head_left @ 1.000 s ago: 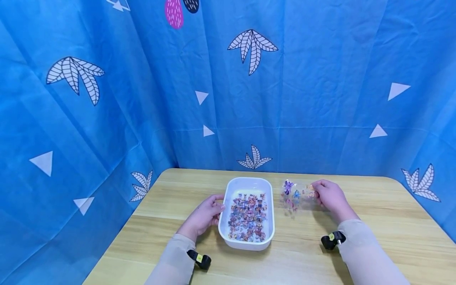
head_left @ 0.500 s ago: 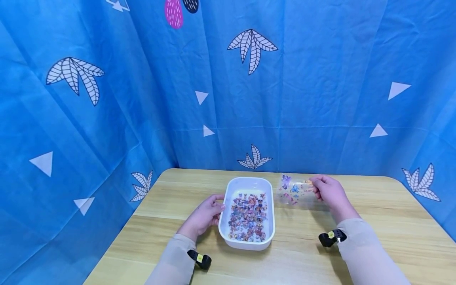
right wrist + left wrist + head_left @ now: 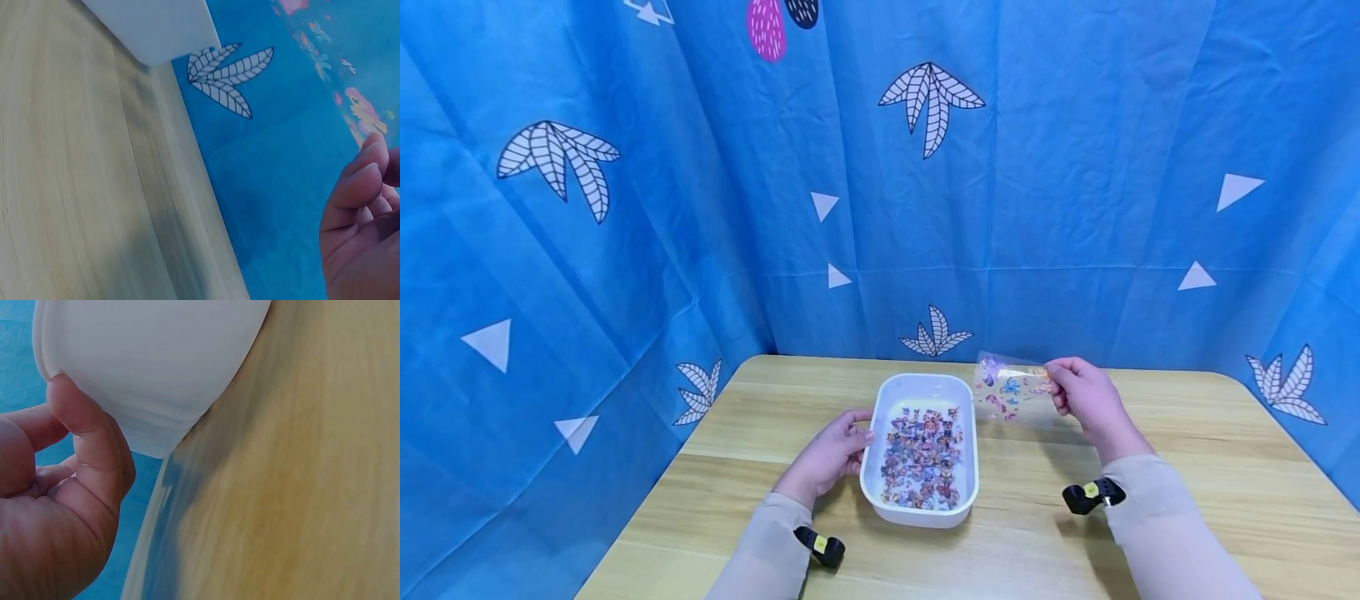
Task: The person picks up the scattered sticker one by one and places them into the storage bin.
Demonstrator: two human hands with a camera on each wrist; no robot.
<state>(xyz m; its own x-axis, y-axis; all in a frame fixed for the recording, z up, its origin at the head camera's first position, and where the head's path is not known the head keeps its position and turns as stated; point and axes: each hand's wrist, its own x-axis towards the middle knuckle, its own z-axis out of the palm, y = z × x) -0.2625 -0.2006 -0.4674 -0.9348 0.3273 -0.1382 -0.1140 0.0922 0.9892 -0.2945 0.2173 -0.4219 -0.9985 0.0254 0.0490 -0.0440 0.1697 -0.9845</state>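
Observation:
A white plastic tub (image 3: pixel 972 492) stands on the table with many small colourful cartoon stickers or pictures (image 3: pixel 922 458) over its bottom. At its left side my left hand (image 3: pixel 829 454) grips the wall, thumb at the rim. The left wrist view shows the same hand (image 3: pixel 81 481) against the tub's outer wall (image 3: pixel 169 356). In my right hand (image 3: pixel 1088 400) is a clear sheet of cartoon stickers (image 3: pixel 1007 396), pinched by its right edge and raised above the table, close to the tub's right side. Coloured figures on the sheet (image 3: pixel 364 111) show beyond the right fingertips.
The wooden table (image 3: pixel 1022 550) runs back to a blue curtain (image 3: pixel 1075 208) printed with white leaves and triangles. A black wrist camera (image 3: pixel 823 546) sits on the left sleeve, and another black camera (image 3: pixel 1090 496) on the right.
My right hand has lifted the sticker sheet and shifted it slightly left, turning its printed face more into view. The left hand and the tub have stayed put.

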